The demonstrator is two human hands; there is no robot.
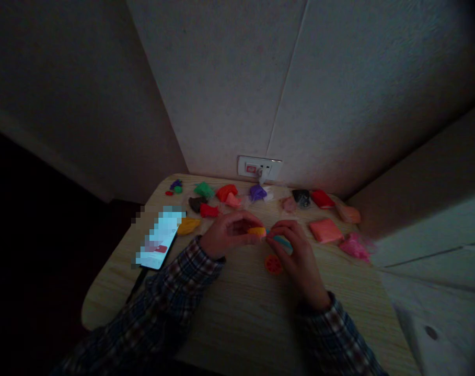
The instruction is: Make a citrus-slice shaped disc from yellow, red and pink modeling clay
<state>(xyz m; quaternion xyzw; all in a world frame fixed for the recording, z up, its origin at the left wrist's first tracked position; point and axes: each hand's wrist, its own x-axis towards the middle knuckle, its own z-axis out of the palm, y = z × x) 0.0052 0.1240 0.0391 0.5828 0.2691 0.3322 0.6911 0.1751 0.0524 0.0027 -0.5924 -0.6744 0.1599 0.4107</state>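
Observation:
My left hand (231, 233) is closed around a small yellow-orange lump of modelling clay (256, 232), holding it above the table. Against the right end of that lump, the fingers of my right hand (296, 248) are pinched together. A slim light-blue tool (283, 242) shows between and behind these fingers, its tip close to the clay; its exact kind is too dim to make out. Just below the right hand, a round orange disc (273, 265) with red openwork marks lies on the tabletop.
Packets of coloured clay, such as green (204, 190), purple (257, 192) and coral (325, 231), line the back and right of the wooden table (229, 324). A lit phone (161, 243) lies at left. Behind stands a wall with a socket (259, 167) and plug.

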